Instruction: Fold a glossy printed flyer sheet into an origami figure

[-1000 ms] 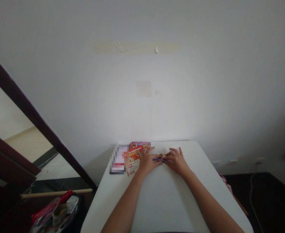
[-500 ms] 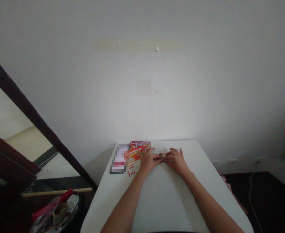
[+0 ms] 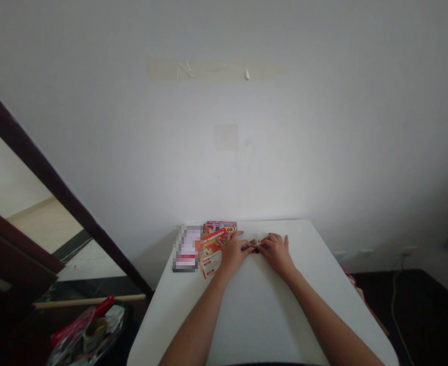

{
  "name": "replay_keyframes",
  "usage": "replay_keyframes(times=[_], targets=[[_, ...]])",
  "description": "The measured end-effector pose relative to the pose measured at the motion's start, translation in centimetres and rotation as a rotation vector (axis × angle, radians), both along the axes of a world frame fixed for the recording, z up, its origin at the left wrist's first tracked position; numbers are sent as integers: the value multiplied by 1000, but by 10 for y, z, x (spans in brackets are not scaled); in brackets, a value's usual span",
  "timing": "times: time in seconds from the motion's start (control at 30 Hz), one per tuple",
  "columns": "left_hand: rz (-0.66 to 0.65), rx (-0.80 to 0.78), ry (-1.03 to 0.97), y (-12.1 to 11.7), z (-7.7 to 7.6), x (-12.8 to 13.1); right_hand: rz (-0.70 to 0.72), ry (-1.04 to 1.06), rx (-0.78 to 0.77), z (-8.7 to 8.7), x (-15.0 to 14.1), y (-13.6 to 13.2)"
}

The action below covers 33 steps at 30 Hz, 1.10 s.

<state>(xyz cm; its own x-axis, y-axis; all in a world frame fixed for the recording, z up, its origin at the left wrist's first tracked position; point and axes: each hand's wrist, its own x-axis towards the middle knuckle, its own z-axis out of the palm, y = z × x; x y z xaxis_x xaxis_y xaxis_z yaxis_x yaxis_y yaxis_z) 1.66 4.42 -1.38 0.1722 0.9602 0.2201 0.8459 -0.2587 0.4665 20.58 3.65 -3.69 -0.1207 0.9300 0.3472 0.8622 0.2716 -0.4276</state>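
Between my two hands, close above the white table (image 3: 262, 315), is a narrow folded piece of printed paper (image 3: 255, 244) with dark and pinkish parts. My left hand (image 3: 233, 252) pinches its left end between thumb and fingers. At the other end, my right hand (image 3: 276, 251) pinches it too, with the outer fingers spread. Most of the paper is hidden by my fingers. Just left of my left hand lies an orange and white printed leaflet (image 3: 211, 256), partly covered by that hand. More colourful leaflets (image 3: 219, 225) lie behind it.
A pixelated phone-like object (image 3: 188, 249) lies at the table's far left. The far table edge meets a white wall (image 3: 224, 178). On the floor at lower left stands a bin (image 3: 119, 330) holding rubbish, near a wooden stick (image 3: 94, 302). A cable (image 3: 394, 300) hangs at right.
My right hand has shifted slightly, and the paper's middle shows a little more between the fingers. My left hand stays nearly in place.
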Motion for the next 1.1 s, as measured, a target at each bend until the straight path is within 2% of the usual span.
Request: replay_keyframes(times=[0.23,0.53,1.1], targets=[[20,12,17,-2,2,1,22,31,-32,5,4,-1],[38,8,26,-5,7,3,-102,-20,-14,1,-1,-1],[76,41,34,-6,4,10,-163,-1,-52,8,-10,-3]])
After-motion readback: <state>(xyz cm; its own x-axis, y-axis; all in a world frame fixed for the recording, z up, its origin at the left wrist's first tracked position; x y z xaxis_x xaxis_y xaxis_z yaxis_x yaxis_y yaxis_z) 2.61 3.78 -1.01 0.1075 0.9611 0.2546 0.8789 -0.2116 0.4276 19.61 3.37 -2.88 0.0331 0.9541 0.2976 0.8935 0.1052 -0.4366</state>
